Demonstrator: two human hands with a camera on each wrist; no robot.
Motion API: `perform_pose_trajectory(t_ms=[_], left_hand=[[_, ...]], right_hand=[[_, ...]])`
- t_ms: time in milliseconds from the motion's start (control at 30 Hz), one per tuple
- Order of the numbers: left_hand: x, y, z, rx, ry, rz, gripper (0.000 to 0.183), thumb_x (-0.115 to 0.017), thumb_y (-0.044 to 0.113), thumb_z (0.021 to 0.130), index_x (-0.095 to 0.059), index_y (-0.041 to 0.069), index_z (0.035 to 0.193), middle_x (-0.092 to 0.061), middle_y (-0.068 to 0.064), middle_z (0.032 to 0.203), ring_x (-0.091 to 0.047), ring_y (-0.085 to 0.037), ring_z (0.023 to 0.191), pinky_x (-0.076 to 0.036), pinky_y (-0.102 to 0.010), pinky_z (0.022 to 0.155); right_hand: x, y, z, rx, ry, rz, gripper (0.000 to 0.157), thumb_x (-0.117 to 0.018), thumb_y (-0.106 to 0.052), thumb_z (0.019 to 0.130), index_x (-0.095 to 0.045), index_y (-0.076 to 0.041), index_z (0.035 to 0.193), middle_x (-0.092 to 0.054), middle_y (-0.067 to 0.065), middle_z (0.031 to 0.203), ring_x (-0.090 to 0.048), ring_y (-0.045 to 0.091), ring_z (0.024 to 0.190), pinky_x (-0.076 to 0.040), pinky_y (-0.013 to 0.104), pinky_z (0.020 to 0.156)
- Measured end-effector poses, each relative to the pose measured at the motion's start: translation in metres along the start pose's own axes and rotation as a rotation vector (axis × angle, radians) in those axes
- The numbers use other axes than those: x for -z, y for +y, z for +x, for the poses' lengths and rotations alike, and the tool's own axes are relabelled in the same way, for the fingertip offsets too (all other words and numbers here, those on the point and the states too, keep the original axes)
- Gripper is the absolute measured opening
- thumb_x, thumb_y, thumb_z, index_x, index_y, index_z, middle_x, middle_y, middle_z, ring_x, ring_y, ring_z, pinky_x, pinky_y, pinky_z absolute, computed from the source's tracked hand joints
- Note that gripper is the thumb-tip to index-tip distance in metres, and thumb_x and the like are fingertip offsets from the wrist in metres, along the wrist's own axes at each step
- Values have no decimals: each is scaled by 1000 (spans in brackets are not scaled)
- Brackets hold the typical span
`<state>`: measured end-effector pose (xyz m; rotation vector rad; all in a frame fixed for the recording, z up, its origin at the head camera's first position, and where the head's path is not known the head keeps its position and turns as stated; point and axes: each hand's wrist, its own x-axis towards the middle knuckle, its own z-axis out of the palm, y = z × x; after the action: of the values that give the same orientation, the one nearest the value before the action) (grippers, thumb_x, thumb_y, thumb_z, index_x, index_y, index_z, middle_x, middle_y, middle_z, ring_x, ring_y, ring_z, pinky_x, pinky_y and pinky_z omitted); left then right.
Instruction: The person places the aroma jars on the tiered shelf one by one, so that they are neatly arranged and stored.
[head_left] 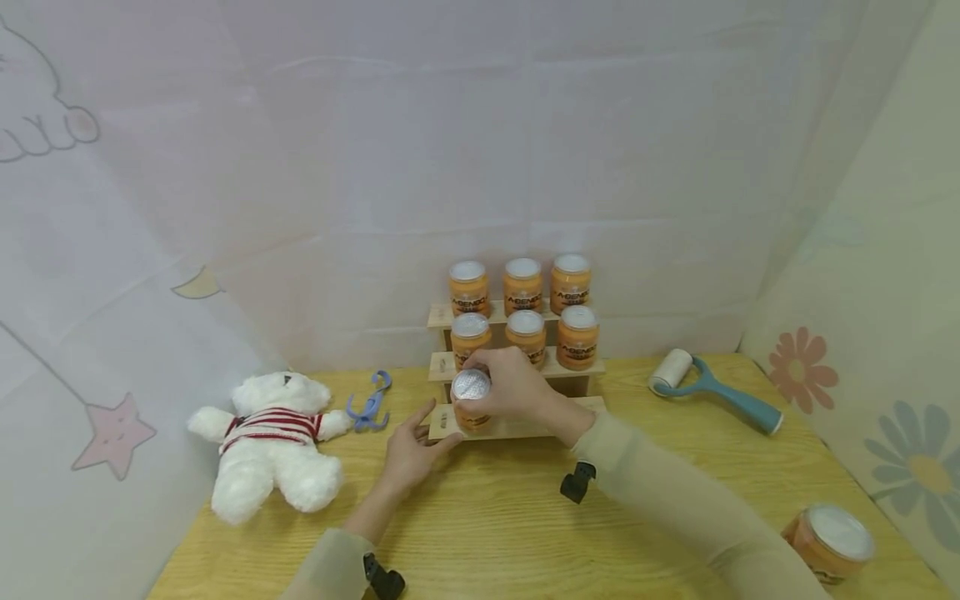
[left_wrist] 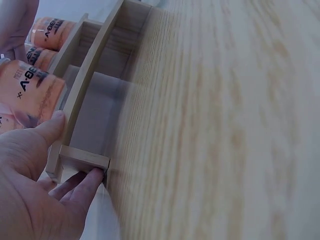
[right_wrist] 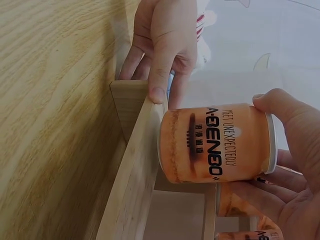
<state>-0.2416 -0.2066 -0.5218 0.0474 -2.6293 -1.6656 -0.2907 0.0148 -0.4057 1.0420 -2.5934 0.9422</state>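
A three-step wooden display rack (head_left: 540, 427) stands on the table against the back wall. My right hand (head_left: 517, 386) holds an orange can (right_wrist: 215, 144) with a silver lid at the left end of the lowest step, thumb on one side of its upper part and fingers on the other. The left hand (head_left: 409, 457) grips the lower left corner of the rack; its thumb (left_wrist: 52, 126) lies on the step's edge and the fingers (left_wrist: 86, 192) reach round the side board. Three matching cans (head_left: 577, 340) stand on the middle step, and three more (head_left: 522, 287) on the top step.
Another orange can (head_left: 832, 542) stands at the front right, partly behind the right sleeve. A lint roller (head_left: 720, 392) with a blue handle lies at the right. To the left are a white teddy bear (head_left: 273, 450) in a striped shirt and a purple hook (head_left: 369, 404).
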Motion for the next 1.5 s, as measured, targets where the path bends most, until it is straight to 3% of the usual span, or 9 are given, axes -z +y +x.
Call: perform_pose_trajectory(t_ms=[267, 500, 767, 1033, 1233, 1500], left_hand=[[0, 2, -1, -5, -7, 4, 90, -88, 40, 90, -43, 18, 164, -42, -29, 165, -58, -47, 140, -56, -56, 109], [0, 1, -1, 7, -6, -5, 90, -88, 38, 90, -42, 17, 164, -42, -32, 164, -58, -49, 139, -56, -56, 108], [1, -2, 1, 13, -7, -17, 90, -88, 38, 90, -42, 16, 164, -45, -34, 160, -63, -48, 134, -58, -55, 105], [-1, -2, 1, 12, -14, -46, 89, -88, 36, 90, -42, 16, 165, -45, -32, 161, -70, -43, 125, -61, -50, 100], [-1, -1, -1, 15, -16, -39, 89, -88, 36, 91, -41, 17, 165, -42, -29, 165, -65, -45, 131, -60, -52, 103], [0, 2, -1, 15, -17, -38, 91, -88, 38, 90, -41, 17, 165, -47, -31, 160, -68, -43, 127, -62, -49, 99]], right_hand=[[-7, -4, 2, -19, 44, -28, 39, -92, -35, 84, -79, -11, 112, -80, 2, 107, -75, 15, 96, -62, 27, 78], [-16, -6, 2, -37, 45, -125, 49, -88, -45, 88, -78, -10, 120, -74, 7, 117, -73, 20, 98, -62, 23, 73], [-17, -13, -3, -15, 74, -315, 43, -81, -52, 93, -83, -19, 121, -61, 4, 101, -62, 11, 70, -54, 21, 55], [-14, -12, -6, 18, 64, -305, 39, -82, -46, 94, -83, -18, 120, -66, 6, 105, -65, 15, 80, -60, 27, 68], [-16, -10, -6, 19, 121, -319, 39, -85, -48, 90, -85, -16, 112, -70, 3, 102, -71, 15, 83, -61, 26, 67], [-18, -8, -5, 47, 224, -410, 44, -88, -56, 83, -80, -14, 92, -66, -1, 84, -66, 12, 66, -58, 26, 55]])
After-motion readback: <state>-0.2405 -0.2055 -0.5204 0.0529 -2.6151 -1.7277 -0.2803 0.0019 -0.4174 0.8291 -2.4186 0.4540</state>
